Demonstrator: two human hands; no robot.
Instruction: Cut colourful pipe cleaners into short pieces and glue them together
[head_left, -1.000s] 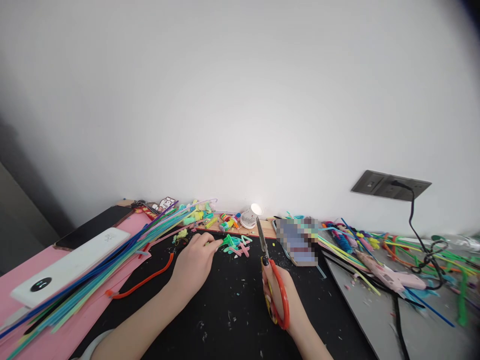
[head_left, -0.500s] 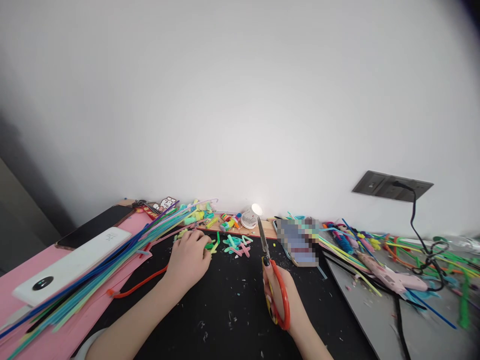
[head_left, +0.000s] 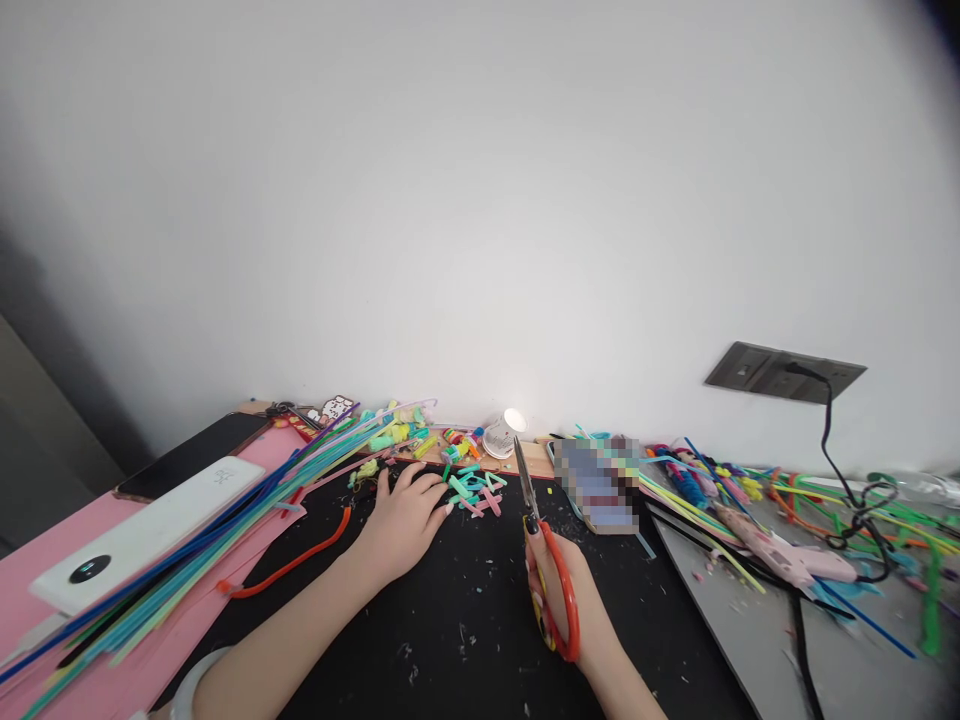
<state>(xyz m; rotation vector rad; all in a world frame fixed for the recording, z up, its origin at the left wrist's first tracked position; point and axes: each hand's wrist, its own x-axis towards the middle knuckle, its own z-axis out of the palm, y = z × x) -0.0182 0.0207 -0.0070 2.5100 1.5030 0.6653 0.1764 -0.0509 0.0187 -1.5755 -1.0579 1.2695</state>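
My left hand (head_left: pixel 409 525) lies palm down on the black mat (head_left: pixel 450 620), fingers spread. Its fingertips touch or nearly touch a small pile of cut pipe cleaner pieces (head_left: pixel 469 488), green, mint and pink; what lies under the palm is hidden. Orange-handled scissors (head_left: pixel 561 590) are in my right hand (head_left: pixel 574 600), blades pointing away from me toward the wall and nearly closed, with nothing between them. To the left of my left hand a bent orange pipe cleaner (head_left: pixel 300 563) rests on the mat.
Long pipe cleaners (head_left: pixel 217 545) lie beside a white power bank (head_left: pixel 142 530) on the left. A paper cup (head_left: pixel 499 435) lies tipped near the wall. To the right are a phone (head_left: pixel 596 485), a pink glue gun (head_left: pixel 787 550) with its cord, and scattered pipe cleaners.
My left hand has moved right, its fingers spreading; green pieces now lie with the mint and pink ones. More of the orange pipe cleaner shows. The right hand and scissors stay put.
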